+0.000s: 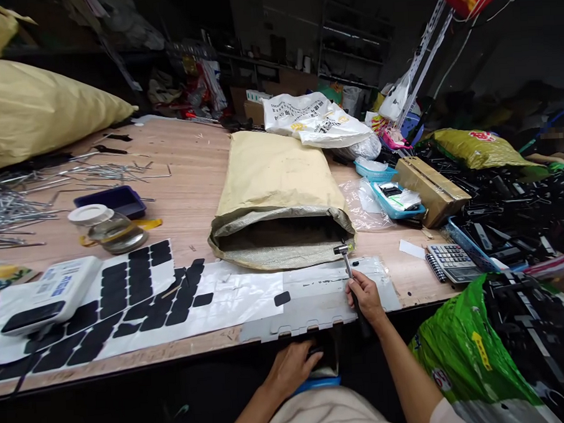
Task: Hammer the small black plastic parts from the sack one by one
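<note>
My right hand (367,298) is closed around the dark handle of a small hammer (347,266), its head raised near the right corner of the sack's mouth. Low at the table's front edge, my left hand (291,368) has its fingers curled by something dark that I cannot make out. A grey sheet (314,297) lies on the table between my hands and the sack, with one black rounded pad (282,299) at its left. The large paper sack (280,174) lies flat with its open mouth towards me.
At the left are a white scale (63,280), sheets of black pads (114,287), a jar (117,233) and many metal rods (10,204). At the right stand a calculator (452,261), blue baskets (396,200), a carton (430,189) and a green bag (455,335) of black parts.
</note>
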`<action>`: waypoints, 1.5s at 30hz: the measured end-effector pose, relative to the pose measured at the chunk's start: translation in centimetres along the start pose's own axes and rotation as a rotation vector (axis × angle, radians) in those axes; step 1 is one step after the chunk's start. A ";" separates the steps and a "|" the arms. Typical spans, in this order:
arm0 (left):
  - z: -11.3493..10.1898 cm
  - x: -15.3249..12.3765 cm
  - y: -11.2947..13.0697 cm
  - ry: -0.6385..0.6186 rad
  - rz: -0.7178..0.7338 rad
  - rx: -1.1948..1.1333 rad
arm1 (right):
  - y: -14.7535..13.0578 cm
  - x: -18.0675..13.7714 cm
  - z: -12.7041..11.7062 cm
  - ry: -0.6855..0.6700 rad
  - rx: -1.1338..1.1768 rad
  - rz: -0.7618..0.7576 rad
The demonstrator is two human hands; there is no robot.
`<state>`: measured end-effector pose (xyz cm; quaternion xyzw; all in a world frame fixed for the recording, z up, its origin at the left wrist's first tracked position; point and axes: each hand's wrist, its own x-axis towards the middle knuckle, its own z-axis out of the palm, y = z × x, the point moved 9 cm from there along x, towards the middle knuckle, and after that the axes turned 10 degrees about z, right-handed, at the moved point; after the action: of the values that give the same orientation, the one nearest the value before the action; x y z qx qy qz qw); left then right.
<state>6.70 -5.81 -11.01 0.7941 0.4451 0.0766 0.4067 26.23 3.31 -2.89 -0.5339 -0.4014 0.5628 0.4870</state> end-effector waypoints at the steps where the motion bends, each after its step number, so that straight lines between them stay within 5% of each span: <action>1: 0.1 0.2 -0.7 -0.025 -0.057 0.020 | 0.0 0.0 0.0 -0.004 -0.001 -0.005; 4: 0.1 0.4 0.0 -0.170 -0.091 0.091 | 0.0 -0.1 0.0 -0.009 0.003 -0.015; 10: -4.1 3.2 9.6 -0.308 0.224 -0.392 | -0.5 -0.7 -1.1 0.130 0.067 -0.085; 12: -7.9 6.8 10.8 -0.136 0.231 -0.512 | -0.4 -0.8 -1.4 0.178 0.091 -0.100; 16: -17.7 14.1 7.8 0.548 -0.024 -0.216 | -0.4 -0.7 -1.5 0.196 0.104 -0.124; 19: -20.2 18.1 5.4 0.642 -0.306 -0.009 | -0.4 -0.4 -1.3 0.167 0.095 -0.119; 24: -20.2 21.4 4.1 0.550 -0.405 0.062 | -0.5 0.1 -1.3 0.148 0.123 -0.112; 29: -20.0 18.5 2.9 0.494 -0.374 0.128 | -0.4 0.2 -1.5 0.166 0.163 -0.086; 37: -17.9 10.5 2.4 0.484 0.111 0.166 | -0.6 0.2 -1.3 0.135 0.124 -0.086; 45: -16.8 10.2 1.3 0.522 0.256 0.111 | -1.2 -1.3 1.0 0.013 -0.285 -0.173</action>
<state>5.49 11.43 -1.47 0.8183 0.4345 0.3045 0.2212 25.35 2.32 -1.34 -0.5645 -0.5186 0.4527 0.4554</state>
